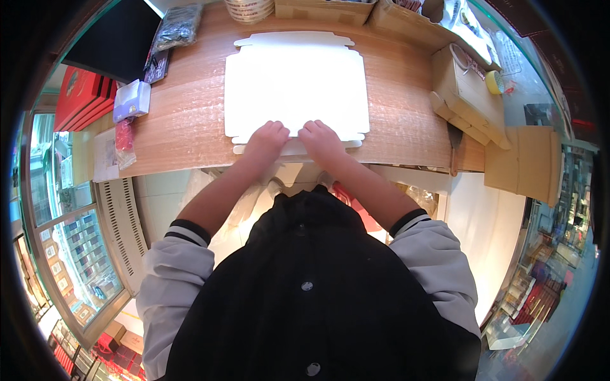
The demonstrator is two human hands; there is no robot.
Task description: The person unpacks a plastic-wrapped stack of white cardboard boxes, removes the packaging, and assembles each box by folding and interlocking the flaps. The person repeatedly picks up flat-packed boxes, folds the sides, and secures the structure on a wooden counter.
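Observation:
A flat white cardboard box blank (pixel 295 86) with notched flaps along its far and near ends lies on the wooden table (pixel 410 108). On its near edge, left of the middle, is my left hand (pixel 268 140), fingers curled over the fold by the near flap. My right hand (pixel 321 140) grips the same edge a little to the right, its fingers bent in the same way. A small gap separates the two hands. The undersides of my fingers and both thumbs are mostly hidden.
Cardboard boxes (pixel 467 89) stand along the right side, and a roll of yellow tape (pixel 494 82) rests by them. At the far edge are rolls of printed tape (pixel 249 9). To the left sit a plastic-wrapped packet (pixel 178 26), a small white-purple box (pixel 132 101) and red boxes (pixel 82 98).

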